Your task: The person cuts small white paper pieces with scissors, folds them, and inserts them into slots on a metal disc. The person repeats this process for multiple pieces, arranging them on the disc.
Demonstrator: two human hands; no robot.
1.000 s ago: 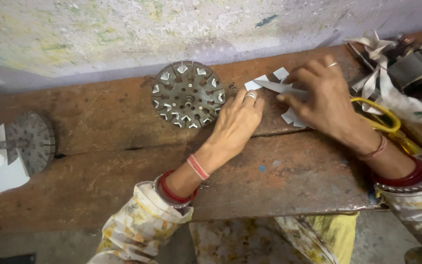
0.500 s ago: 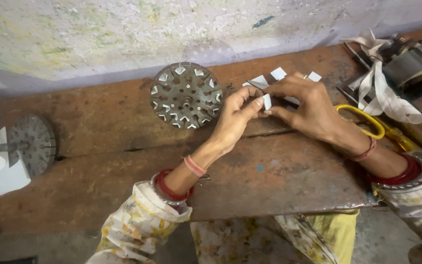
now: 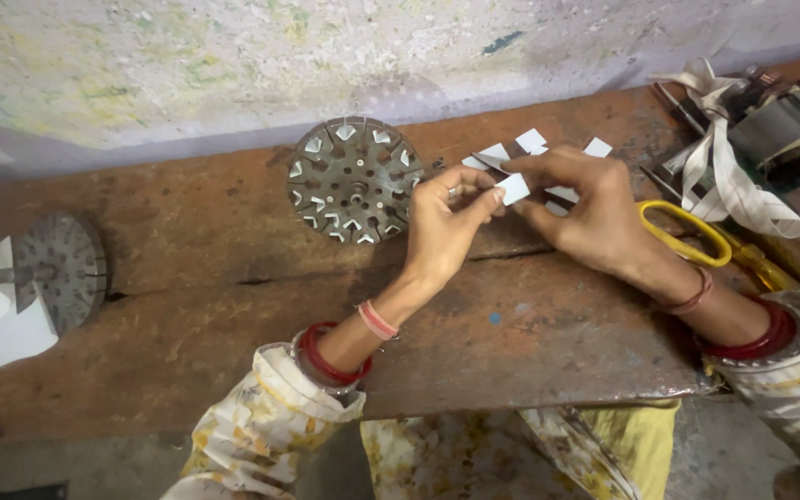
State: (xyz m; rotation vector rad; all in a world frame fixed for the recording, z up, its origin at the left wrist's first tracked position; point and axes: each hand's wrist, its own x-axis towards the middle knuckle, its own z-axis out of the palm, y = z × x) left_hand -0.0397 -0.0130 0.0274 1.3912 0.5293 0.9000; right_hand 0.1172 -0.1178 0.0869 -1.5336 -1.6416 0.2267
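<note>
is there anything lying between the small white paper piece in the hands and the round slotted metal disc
Nothing visible: the small white paper piece, pinched by both hands, is just right of the round slotted metal disc, with only bare wooden bench between them.

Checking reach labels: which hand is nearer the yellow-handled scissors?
Right. The right hand lies just left of the yellow-handled scissors, its wrist over the handle loop. The left hand is further left, nearer the slotted metal disc.

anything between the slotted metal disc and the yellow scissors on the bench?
Yes, in the head view: both hands, left hand and right hand, pinching a small white paper piece between disc and scissors.
</note>
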